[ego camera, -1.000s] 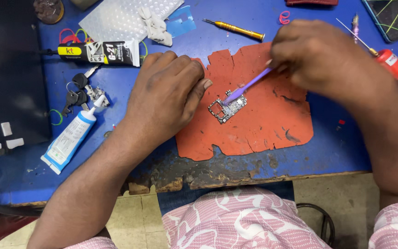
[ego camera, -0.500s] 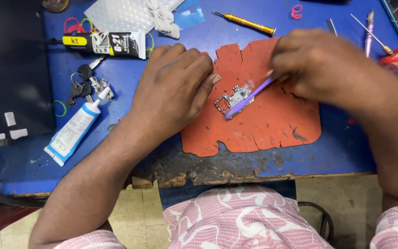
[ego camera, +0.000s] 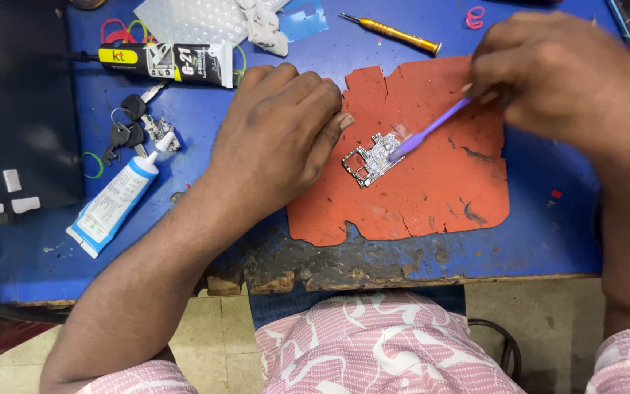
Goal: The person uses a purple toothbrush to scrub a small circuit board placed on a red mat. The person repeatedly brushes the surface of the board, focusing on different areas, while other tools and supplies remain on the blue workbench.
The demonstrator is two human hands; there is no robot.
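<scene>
Compared with half a second ago, the left hand (ego camera: 280, 138) has drawn back from the small circuit board (ego camera: 370, 160): its fingertips sat against the board then, and now a gap shows between them. It lies flat, fingers pressed together, half on the orange mat (ego camera: 432, 190), left of the board. The right hand (ego camera: 548, 73), up and right of the board, pinches one purple brush (ego camera: 428, 130), whose tip touches the board's right end as before. The board lies near the mat's middle. Left of the mat: two tubes, one black (ego camera: 162, 60), one white (ego camera: 114, 201), and a bunch of keys (ego camera: 129, 131). Above the mat lies one yellow screwdriver (ego camera: 391, 33)
</scene>
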